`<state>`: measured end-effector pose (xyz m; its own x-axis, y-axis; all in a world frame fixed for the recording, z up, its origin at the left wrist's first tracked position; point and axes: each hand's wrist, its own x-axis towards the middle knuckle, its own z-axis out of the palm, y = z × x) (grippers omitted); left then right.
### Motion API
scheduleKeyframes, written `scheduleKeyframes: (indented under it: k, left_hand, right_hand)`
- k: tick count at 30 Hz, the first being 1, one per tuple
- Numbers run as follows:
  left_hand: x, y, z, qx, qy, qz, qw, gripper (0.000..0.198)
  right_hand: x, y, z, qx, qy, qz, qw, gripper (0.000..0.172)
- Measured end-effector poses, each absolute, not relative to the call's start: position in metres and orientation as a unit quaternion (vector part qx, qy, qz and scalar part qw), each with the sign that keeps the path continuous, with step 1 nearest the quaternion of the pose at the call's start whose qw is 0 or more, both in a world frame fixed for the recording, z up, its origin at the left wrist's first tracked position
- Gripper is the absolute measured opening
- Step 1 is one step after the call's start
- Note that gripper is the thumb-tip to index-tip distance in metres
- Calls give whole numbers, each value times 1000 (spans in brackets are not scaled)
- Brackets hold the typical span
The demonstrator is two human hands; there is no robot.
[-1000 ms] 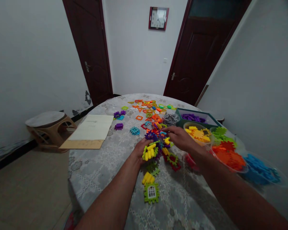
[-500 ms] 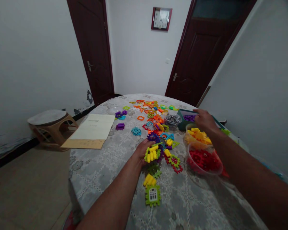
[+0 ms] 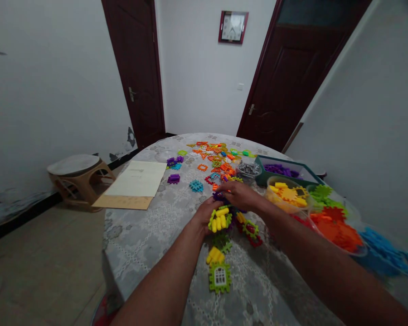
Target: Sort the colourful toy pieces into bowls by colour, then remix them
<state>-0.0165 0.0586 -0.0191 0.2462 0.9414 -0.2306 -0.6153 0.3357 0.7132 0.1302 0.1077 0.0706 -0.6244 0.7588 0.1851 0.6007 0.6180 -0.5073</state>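
Observation:
My left hand (image 3: 206, 214) is closed around a built-up block of plastic interlocking pieces, its green frame with yellow rods (image 3: 220, 219) facing me. At the block's far end is a purple toothed piece (image 3: 219, 196). My right hand (image 3: 238, 194) reaches over from the right, fingers pinched together at that purple piece; what is between the fingertips is hidden. Nearer to me lie yellow rods (image 3: 215, 256) and a green square piece with a white window (image 3: 220, 277). Just right of the block, a green frame on red pieces (image 3: 250, 229) rests on the tablecloth.
On the right stand a box of purple rods (image 3: 315, 175) and tubs of grey pieces (image 3: 249, 169), yellow pieces (image 3: 288, 194), orange pieces (image 3: 340, 231) and blue pieces (image 3: 386, 251). Loose pieces lie farther back. Paper sheets (image 3: 136, 179) lie at the left edge, near a stool (image 3: 78, 176).
My right hand has moved from the purple-rod box, left and toward me, to the block in my left hand. The left hand keeps its hold. The view has shifted slightly.

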Motion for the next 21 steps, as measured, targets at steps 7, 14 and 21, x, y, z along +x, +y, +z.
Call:
scheduleKeyframes:
  k: [7, 14, 21]
  left_hand:
    - [-18, 62, -21, 268, 333, 507, 748, 35]
    - [-20, 60, -17, 268, 352, 498, 746, 38]
    - [-23, 61, -21, 288, 349, 491, 745, 43]
  right_hand:
    - [139, 123, 71, -462, -820, 231, 247, 38]
    - [199, 152, 95, -572, -741, 190, 295, 42]
    - [271, 182, 127, -696, -635, 44, 332, 52]
